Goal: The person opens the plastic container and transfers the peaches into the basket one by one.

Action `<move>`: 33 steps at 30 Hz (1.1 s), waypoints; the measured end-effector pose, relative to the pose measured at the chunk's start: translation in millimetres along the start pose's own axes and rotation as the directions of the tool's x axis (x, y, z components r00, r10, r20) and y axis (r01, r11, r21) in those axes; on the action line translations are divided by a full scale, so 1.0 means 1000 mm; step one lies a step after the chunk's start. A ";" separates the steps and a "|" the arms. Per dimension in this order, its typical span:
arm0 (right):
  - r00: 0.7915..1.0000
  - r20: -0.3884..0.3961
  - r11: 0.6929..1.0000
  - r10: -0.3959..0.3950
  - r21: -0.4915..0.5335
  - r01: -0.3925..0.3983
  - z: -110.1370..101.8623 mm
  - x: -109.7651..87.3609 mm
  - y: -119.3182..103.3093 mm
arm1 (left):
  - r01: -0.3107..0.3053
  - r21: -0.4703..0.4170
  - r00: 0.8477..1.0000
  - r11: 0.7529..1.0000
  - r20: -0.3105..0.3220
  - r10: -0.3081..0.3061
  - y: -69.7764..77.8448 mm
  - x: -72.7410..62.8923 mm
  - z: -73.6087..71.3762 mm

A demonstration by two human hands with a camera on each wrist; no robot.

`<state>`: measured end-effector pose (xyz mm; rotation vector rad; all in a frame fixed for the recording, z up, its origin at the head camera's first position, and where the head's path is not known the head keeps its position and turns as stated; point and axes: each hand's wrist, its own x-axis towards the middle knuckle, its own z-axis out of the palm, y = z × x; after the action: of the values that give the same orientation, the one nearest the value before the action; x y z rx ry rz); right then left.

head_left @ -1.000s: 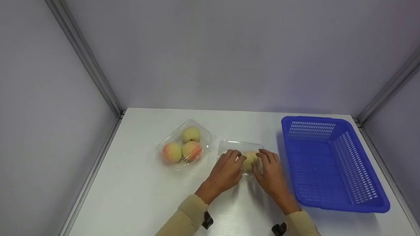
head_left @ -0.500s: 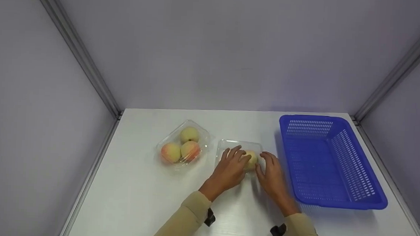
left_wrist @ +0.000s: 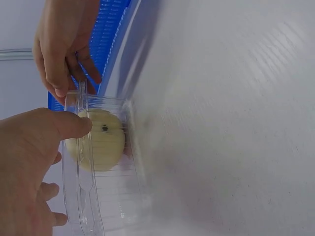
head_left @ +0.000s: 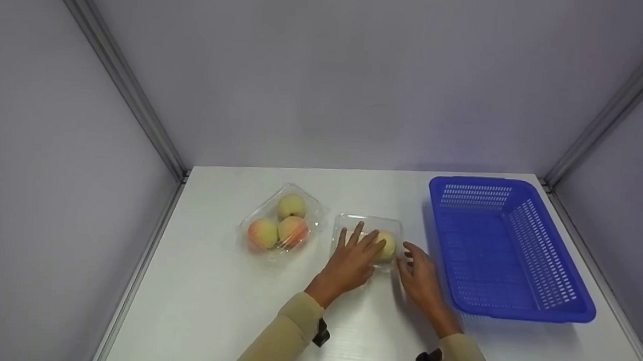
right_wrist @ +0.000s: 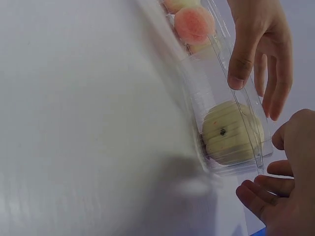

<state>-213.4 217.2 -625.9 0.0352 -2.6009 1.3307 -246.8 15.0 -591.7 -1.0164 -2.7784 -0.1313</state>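
Note:
A clear plastic clamshell box [head_left: 371,223] lies on the table with a pale yellow peach [head_left: 385,246] in its right part. My left hand [head_left: 350,263] rests on top of the box, fingers spread. In the left wrist view, its thumb [left_wrist: 74,125] lies along the near rim. At the box's right end is my right hand [head_left: 421,276], its fingers loosely bent around the corner. From the right wrist view, those fingers [right_wrist: 266,187] are near the rim, and I cannot tell whether they touch it. Part of the box is hidden under my left hand.
Left of the hands stands another clear box [head_left: 269,206] holding three yellow-and-red peaches [head_left: 292,231]. A blue perforated basket [head_left: 480,255] is on the right side of the white table [head_left: 206,284]. Grey walls [head_left: 315,81] enclose the back and sides.
My right hand has moved off the peach area to the right end of the box. My left hand has gone from bent fingers to spread fingers lying over the box.

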 end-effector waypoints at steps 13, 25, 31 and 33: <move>0.990 0.118 0.979 0.073 0.181 -0.094 0.001 -0.005 0.008 | 0.026 0.070 0.999 0.997 0.046 -0.030 0.002 -0.002 -0.006; 0.991 0.132 0.969 0.036 0.237 -0.067 0.005 -0.006 0.014 | 0.000 0.054 1.000 0.999 0.030 -0.001 0.000 0.000 -0.007; 0.991 0.127 0.970 0.039 0.232 -0.068 0.005 -0.006 0.014 | -0.060 0.128 0.998 0.990 0.023 0.058 0.001 0.004 -0.009; 0.992 0.123 0.970 0.038 0.232 -0.066 0.004 -0.006 0.013 | -0.076 0.148 0.997 0.986 0.028 0.073 0.001 0.005 -0.010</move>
<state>-209.9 221.5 -640.0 0.0860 -2.5369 1.6996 -248.1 17.2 -580.6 -1.0870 -2.7170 0.0973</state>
